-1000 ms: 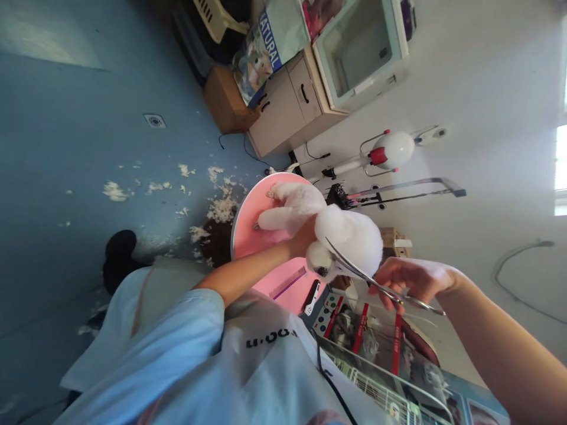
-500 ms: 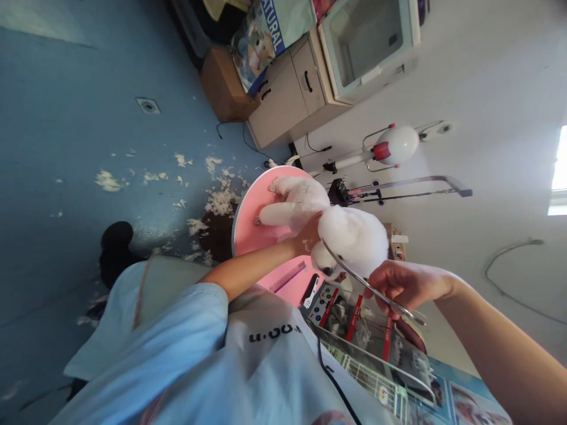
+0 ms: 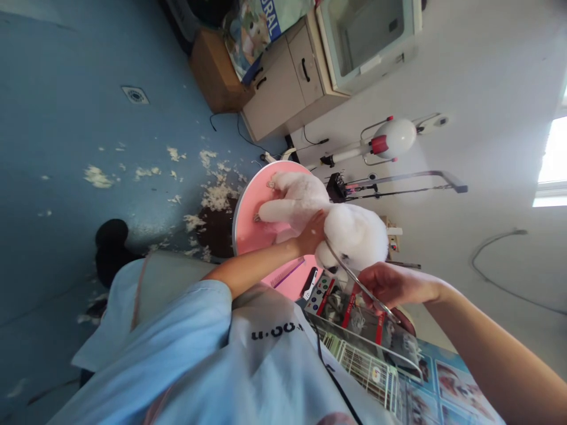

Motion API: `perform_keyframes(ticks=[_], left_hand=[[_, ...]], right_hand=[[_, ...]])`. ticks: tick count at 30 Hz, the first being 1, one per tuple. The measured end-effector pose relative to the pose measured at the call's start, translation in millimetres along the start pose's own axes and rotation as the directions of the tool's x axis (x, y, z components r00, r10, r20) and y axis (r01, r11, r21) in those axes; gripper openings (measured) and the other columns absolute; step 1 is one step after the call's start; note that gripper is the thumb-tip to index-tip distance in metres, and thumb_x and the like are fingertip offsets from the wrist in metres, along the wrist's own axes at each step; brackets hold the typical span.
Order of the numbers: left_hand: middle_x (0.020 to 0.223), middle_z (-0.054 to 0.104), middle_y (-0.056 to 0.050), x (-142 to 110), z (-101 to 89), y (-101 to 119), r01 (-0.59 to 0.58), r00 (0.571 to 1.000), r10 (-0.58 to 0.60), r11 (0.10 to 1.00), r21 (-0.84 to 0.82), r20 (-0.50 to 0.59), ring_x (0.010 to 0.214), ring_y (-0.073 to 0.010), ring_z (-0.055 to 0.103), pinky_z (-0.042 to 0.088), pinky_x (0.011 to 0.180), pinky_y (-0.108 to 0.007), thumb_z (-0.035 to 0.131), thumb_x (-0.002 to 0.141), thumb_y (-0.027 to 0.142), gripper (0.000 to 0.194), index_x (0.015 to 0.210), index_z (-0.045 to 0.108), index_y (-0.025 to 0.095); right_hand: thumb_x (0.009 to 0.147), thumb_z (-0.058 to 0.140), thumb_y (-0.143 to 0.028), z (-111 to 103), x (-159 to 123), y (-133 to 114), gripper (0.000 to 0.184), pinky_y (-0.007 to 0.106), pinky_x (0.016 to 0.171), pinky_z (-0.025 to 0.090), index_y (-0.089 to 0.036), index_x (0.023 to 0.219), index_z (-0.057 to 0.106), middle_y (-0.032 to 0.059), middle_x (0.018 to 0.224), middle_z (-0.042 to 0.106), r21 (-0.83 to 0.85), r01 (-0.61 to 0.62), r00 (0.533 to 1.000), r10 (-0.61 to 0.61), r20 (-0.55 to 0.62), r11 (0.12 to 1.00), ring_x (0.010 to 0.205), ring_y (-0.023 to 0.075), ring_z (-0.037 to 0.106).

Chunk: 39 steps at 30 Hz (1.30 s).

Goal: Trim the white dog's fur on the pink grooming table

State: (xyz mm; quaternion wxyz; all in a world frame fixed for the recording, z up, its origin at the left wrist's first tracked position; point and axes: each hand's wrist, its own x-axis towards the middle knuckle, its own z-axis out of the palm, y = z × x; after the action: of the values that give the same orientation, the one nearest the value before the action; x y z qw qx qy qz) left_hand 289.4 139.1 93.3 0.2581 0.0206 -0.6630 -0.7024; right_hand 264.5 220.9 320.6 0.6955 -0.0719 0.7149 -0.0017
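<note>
A small white fluffy dog stands on a round pink grooming table. My left hand is closed under the dog's chin and neck, holding its head. My right hand grips long silver scissors by the handles. The scissor tips point at the fur by the dog's muzzle, close to my left hand. A purple comb and a black and white clipper lie on the table's near edge.
Clumps of cut white fur litter the blue floor beside the table. A beige cabinet stands behind, with a dryer on a stand and a metal grooming arm. A wire rack with posters sits below my right arm.
My right hand has drawn the scissors a little nearer to the dog's muzzle. My left hand stays under the chin. The view has shifted slightly.
</note>
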Motion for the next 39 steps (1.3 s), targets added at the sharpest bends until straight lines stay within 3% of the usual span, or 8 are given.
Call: perform_keyframes(ticks=[3,7,12,21,24,29,33,39], left_hand=[[0.131,0.053,-0.015,1,9.2,-10,-0.093,0.992,0.088,0.994,0.051,0.085,0.135,-0.0291,0.025,0.007,0.114,-0.047,0.047,0.088,0.033,0.045,0.121,0.052,0.004],[0.134,0.051,-0.014,1,10.1,-10,-0.086,0.985,0.069,0.991,0.102,0.158,0.137,-0.0285,0.022,0.010,0.115,-0.045,0.052,0.085,0.034,0.050,0.127,0.051,0.006],[0.133,0.051,-0.017,-2,3.5,-2,-0.067,0.988,0.054,0.994,0.087,0.147,0.137,-0.0293,0.022,0.010,0.113,-0.046,0.049,0.088,0.033,0.059,0.135,0.040,0.000],[0.147,0.037,-0.015,1,11.8,-4,-0.039,0.987,0.023,0.994,0.103,0.159,0.139,-0.0270,0.018,0.007,0.115,-0.045,0.043,0.090,0.030,0.056,0.139,0.038,0.003],[0.145,0.040,-0.014,2,14.6,-3,0.001,0.988,-0.016,0.995,0.098,0.152,0.139,-0.0273,0.017,0.008,0.114,-0.045,0.043,0.089,0.032,0.059,0.141,0.035,0.003],[0.146,0.038,-0.013,2,14.3,0,-0.019,0.983,-0.005,0.992,0.128,0.185,0.139,-0.0311,0.018,0.010,0.116,-0.044,0.043,0.086,0.035,0.056,0.135,0.048,0.006],[0.145,0.039,-0.014,3,20.7,-4,0.004,0.985,-0.034,0.984,0.178,0.167,0.139,-0.0336,0.013,0.008,0.116,-0.044,0.042,0.086,0.035,0.063,0.138,0.041,0.000],[0.148,0.036,-0.006,5,33.2,-16,0.010,0.985,-0.040,0.984,0.176,0.166,0.142,-0.0295,0.014,0.006,0.118,-0.042,0.045,0.083,0.034,0.061,0.141,0.044,0.017]], right_hand=[[0.060,0.082,-0.031,7,-1,-2,0.042,0.018,0.056,0.048,-0.010,0.090,0.062,0.0016,0.074,0.064,0.021,-0.008,1.000,0.009,-0.024,1.000,0.062,0.0093,0.060],[0.062,0.080,-0.033,10,0,-5,0.041,0.020,0.058,0.047,-0.010,0.090,0.061,0.0023,0.077,0.064,0.076,0.031,0.996,-0.025,-0.083,0.997,0.065,0.0107,0.059],[0.068,0.075,-0.029,19,5,-4,0.028,0.018,0.052,0.039,-0.010,0.085,0.062,-0.0009,0.070,0.060,-0.016,0.038,0.996,-0.039,-0.076,0.999,0.060,0.0080,0.052],[0.072,0.072,-0.035,23,11,-7,0.027,0.020,0.052,0.036,-0.013,0.078,0.056,-0.0016,0.068,0.056,-0.055,0.065,0.985,-0.073,-0.156,0.996,0.060,0.0087,0.048],[0.070,0.074,-0.037,26,13,-6,0.031,0.021,0.054,0.038,-0.013,0.081,0.057,0.0005,0.073,0.059,-0.009,0.077,0.984,-0.077,-0.160,0.997,0.064,0.0106,0.051],[0.069,0.076,-0.041,27,16,-2,0.036,0.023,0.056,0.039,-0.013,0.085,0.059,0.0005,0.073,0.058,0.028,0.115,0.966,-0.105,-0.236,0.993,0.066,0.0117,0.051],[0.069,0.076,-0.042,26,19,4,0.036,0.023,0.057,0.040,-0.013,0.085,0.060,0.0013,0.074,0.059,0.070,0.122,0.972,-0.105,-0.211,0.990,0.066,0.0118,0.053],[0.069,0.077,-0.039,25,23,5,0.035,0.022,0.058,0.041,-0.014,0.085,0.058,0.0006,0.073,0.058,0.069,0.173,0.959,-0.153,-0.238,0.982,0.067,0.0118,0.053]])
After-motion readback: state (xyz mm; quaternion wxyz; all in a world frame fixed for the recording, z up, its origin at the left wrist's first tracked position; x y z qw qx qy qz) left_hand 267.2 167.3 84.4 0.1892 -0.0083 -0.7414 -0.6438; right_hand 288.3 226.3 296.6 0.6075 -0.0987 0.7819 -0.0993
